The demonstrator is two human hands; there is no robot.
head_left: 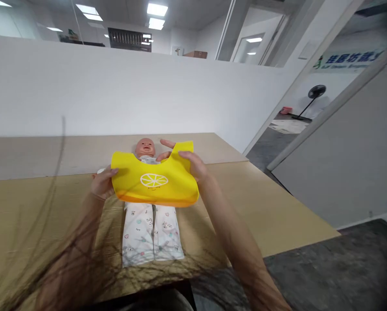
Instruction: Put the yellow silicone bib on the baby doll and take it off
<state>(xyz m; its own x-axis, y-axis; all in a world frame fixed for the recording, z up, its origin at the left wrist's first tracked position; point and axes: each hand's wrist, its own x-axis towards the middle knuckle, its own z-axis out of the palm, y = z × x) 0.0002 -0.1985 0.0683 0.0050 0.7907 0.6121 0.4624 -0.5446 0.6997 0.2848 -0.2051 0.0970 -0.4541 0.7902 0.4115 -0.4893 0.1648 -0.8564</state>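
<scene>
- Our left hand (102, 183) — fingers (111, 172) closed on the left edge of the yellow bib (154, 181), thumb on top.
- Our right hand (195, 166) — fingers pinched on the bib's right neck strap; one finger juts out straight past the strap, towards the head.
- The yellow bib, with a lemon-slice print, is stretched flat between the two sets of fingers and held clear of the tabletop (261, 203).
- The doll (145, 147) lies on its back beneath the fingers, head just beyond them, printed trouser legs running back towards us.
- The tabletop is pale wood and carries the doll.
- Step, as we judge it: lining the bib up over the doll's chest. Settling it calls for keeping the straps parted either side of the neck.
</scene>
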